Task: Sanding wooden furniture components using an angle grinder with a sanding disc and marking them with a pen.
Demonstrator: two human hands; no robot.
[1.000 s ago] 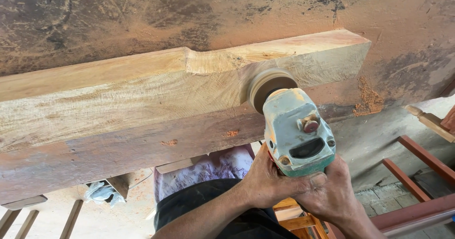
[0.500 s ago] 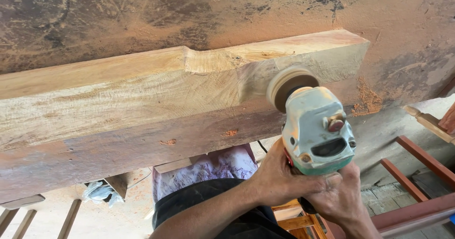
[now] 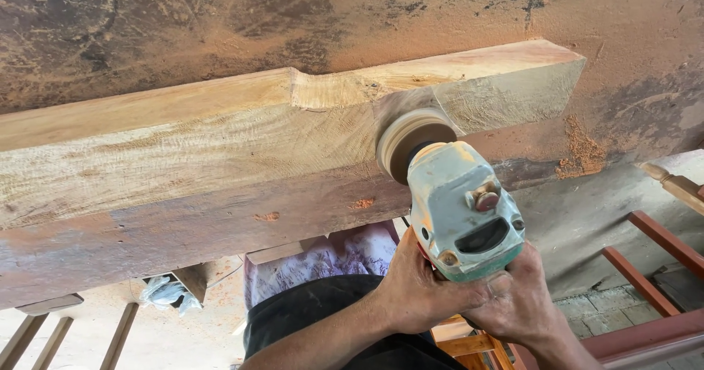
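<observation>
Both hands clamp green sander (image 3: 466,212): left hand (image 3: 422,289) wraps body, right hand (image 3: 517,300) closed beneath. Sanding disc (image 3: 411,139) pressed on beam (image 3: 220,165) side face, near beam's right end. Best keep disc flat, pressure light, sawdust pile (image 3: 583,154) beyond beam.

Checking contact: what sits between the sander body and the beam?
In the head view, only the round sanding disc lies between the sander body and the beam, pressed on its side face.
</observation>
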